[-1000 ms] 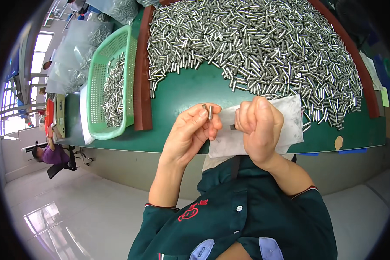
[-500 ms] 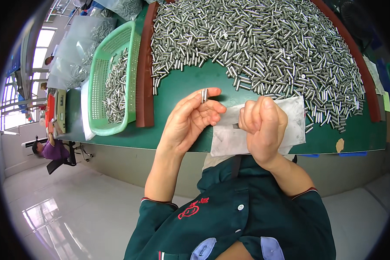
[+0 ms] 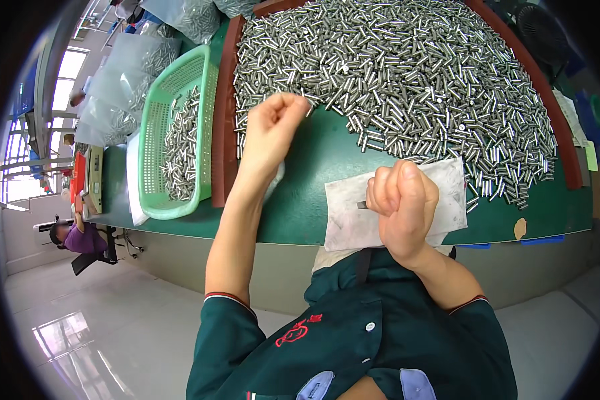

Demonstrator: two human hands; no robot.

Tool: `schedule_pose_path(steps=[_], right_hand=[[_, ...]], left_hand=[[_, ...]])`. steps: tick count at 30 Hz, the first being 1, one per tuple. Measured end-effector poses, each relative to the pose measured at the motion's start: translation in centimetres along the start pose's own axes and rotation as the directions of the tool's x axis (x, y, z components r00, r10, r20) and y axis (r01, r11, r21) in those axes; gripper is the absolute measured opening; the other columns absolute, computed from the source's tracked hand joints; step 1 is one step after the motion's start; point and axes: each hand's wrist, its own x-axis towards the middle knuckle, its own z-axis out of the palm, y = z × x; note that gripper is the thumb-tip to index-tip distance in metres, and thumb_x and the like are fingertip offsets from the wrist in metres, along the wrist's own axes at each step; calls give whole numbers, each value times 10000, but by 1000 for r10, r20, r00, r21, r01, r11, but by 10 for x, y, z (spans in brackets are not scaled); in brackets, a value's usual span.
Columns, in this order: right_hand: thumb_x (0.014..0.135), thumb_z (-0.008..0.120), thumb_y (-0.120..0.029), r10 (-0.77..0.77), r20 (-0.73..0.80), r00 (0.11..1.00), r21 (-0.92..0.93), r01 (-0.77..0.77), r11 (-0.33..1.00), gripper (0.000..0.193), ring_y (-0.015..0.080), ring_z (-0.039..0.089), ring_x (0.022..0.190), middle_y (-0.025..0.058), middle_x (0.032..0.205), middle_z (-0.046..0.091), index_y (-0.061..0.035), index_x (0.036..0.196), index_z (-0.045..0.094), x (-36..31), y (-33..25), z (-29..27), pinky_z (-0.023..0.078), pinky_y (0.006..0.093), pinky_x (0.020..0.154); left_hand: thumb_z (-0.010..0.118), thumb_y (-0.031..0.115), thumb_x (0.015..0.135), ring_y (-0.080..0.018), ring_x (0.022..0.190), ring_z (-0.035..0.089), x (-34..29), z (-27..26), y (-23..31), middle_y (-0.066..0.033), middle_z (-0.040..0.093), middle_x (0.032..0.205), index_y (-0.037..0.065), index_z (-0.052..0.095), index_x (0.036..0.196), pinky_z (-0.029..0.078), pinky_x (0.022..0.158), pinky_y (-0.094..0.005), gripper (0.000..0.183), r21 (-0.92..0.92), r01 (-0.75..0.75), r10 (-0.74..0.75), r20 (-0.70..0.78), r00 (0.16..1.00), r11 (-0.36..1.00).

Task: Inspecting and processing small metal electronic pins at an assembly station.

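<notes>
My left hand [image 3: 272,128] is closed, its fingertips at the near left edge of a large heap of short metal pins [image 3: 407,87]. A shiny pin end [image 3: 309,108] shows at those fingertips, but the curled fingers hide whatever else is in them. My right hand [image 3: 404,210] is held in a fist above a smudged white cloth [image 3: 347,223]. From its left side sticks out the end of a small dark metal piece [image 3: 361,205]. The rest of that piece is hidden inside the fist.
Dark red rails [image 3: 225,120] border the heap on the green table [image 3: 300,213]. To the left stands a green plastic basket [image 3: 203,143] with more pins, and behind it are clear bags [image 3: 123,93] of pins. Another person [image 3: 87,237] sits far left.
My left hand, which held pins up at its fingertips near the cloth, has moved away and left to the heap's edge and curled over. My right hand stays almost where it was.
</notes>
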Motion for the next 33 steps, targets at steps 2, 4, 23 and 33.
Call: schedule_pose_path(steps=[2, 4, 23, 33], right_hand=[[894, 282, -193, -1, -4, 1000, 1, 1, 1000, 355, 66, 194, 410, 5, 457, 269, -89, 555, 275, 1, 1, -1, 197, 223, 390], [895, 277, -198, 3, 0, 1000, -1, -3, 1000, 356, 66, 190, 411, 4, 456, 268, -89, 556, 276, 1, 0, 0, 197, 223, 391], [899, 299, -165, 16, 1, 1000, 73, -16, 997, 365, 64, 242, 434, -17, 482, 271, -62, 549, 277, 1, -3, -2, 206, 223, 395], [900, 307, -170, 27, -13, 1000, 80, -26, 996, 371, 67, 248, 434, -14, 481, 276, -61, 545, 292, 0, -3, -2, 205, 224, 395]], left_hand=[[680, 225, 674, -108, 388, 399, 10, 4, -2, -22, 421, 443, 5, 555, 669, 329, 396, -274, 253, 640, -184, 286, -59, 956, 746], [690, 225, 658, -197, 401, 482, 10, 12, -3, -84, 478, 459, 19, 562, 679, 365, 412, -332, 243, 802, -245, 442, -27, 897, 545], [538, 80, 804, 0, 539, 401, 1, -3, -13, -47, 605, 781, 20, 552, 981, 266, 446, -137, 187, -278, 205, -154, 196, 969, 938], [483, 91, 836, -12, 467, 307, 3, -2, -16, -66, 590, 751, -14, 545, 965, 233, 418, -153, 177, -335, 221, -134, 264, 955, 916]])
